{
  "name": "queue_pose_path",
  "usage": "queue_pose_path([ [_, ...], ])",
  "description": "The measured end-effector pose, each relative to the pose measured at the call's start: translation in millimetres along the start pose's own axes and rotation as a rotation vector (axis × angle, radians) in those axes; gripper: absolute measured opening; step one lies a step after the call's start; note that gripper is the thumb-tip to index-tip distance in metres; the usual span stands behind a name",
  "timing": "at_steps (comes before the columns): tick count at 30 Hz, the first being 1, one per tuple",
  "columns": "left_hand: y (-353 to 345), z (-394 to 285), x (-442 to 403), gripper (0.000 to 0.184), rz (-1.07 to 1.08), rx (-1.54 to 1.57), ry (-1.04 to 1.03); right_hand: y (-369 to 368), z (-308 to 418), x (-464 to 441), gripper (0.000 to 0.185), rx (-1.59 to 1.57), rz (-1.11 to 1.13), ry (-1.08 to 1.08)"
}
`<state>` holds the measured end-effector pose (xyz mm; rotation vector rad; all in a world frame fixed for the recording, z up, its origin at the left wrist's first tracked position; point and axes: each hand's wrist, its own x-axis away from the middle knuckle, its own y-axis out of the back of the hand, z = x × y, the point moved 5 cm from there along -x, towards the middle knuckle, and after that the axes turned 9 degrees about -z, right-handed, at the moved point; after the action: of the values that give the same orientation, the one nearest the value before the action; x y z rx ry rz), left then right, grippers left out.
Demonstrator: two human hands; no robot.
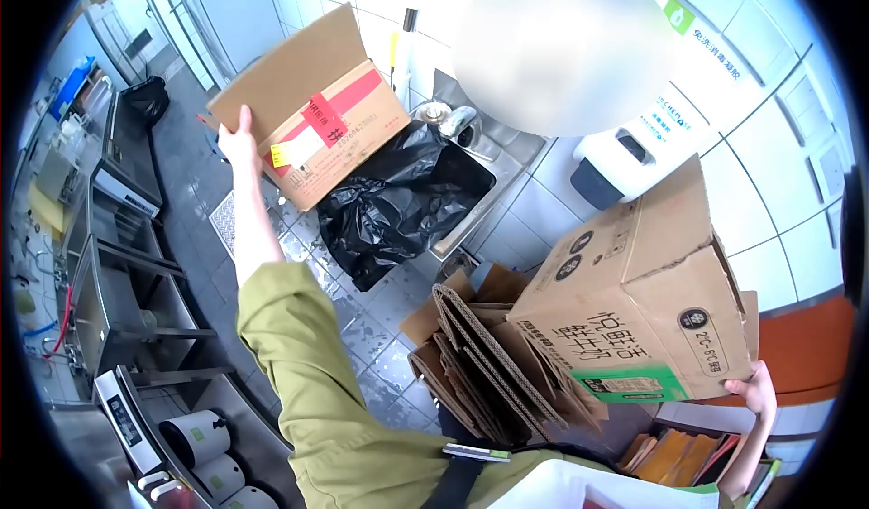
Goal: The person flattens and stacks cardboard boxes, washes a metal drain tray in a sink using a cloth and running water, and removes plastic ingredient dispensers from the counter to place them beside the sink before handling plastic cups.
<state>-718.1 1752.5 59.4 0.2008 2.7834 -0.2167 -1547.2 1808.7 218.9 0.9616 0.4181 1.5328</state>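
Note:
On the left, my left hand (239,139) grips the edge of an open cardboard box (348,133) with red tape and a yellow-and-white label. One flap of it stands up. My right hand (754,389) is closed on the lower corner of a larger cardboard box (625,301), printed with black characters and a green band. That box is tilted in front of the wall. Between the two boxes, a stack of flattened cardboard (484,355) stands on edge. A black plastic bag (380,210) lies beneath the left box, by the sink.
A steel sink (507,178) and a white wall dispenser (634,156) are against the tiled wall. Steel counters (136,301) run along the left, with white canisters (195,436) below. Wet floor tiles (376,319) show in the middle. An orange panel (801,364) is at right.

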Motion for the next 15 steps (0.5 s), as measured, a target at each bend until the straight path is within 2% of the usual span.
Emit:
queue_pose_path([
  [1,5.9,-9.2,17.6,0.035,-0.022,0.047,-0.219,1.9,-5.3,-1.9,0.035,0.026,-0.005,0.06],
  [3,18.7,-45.3,65.4,0.03,-0.129,0.081,-0.301,-1.9,-1.0,0.9,0.035,-0.02,-0.033,0.157],
  [4,26.2,-59.3,85.4,0.028,-0.206,0.141,-0.263,-3.5,2.3,1.5,0.036,-0.043,-0.045,0.208],
  [5,35.7,-101.1,118.0,0.024,-0.276,0.009,-0.369,-2.4,2.6,3.3,0.036,-0.019,-0.034,0.203],
  [6,43.6,-115.4,139.8,0.017,-0.271,0.103,-0.379,-2.2,6.4,6.0,0.035,-0.007,-0.045,0.227],
  [8,69.9,-148.9,190.9,0.013,-0.362,0.069,-0.698,-4.5,13.4,11.5,0.034,0.018,-0.048,0.282],
  [9,84.8,-172.6,219.1,0.013,-0.361,-0.053,-0.992,-4.3,11.8,13.4,0.033,0.017,-0.07,0.335],
  [11,110.8,-218.3,275.6,0.014,-0.314,-0.148,-1.092,-0.8,6.4,17.0,0.032,0.004,-0.128,0.454],
  [12,120.3,-241.1,302.1,0.013,-0.348,-0.139,-1.111,2.1,0.8,18.5,0.037,0.021,-0.086,0.353],
  [14,146.2,-265.3,345.6,0.013,-0.309,-0.115,-1.095,15.5,-29.2,17.8,0.044,0.32,-0.315,0.517],
  [15,163.7,-273.2,358.7,0.014,-0.3,-0.12,-1.118,18.3,-39.6,12.1,0.046,0.33,-0.274,0.482],
])
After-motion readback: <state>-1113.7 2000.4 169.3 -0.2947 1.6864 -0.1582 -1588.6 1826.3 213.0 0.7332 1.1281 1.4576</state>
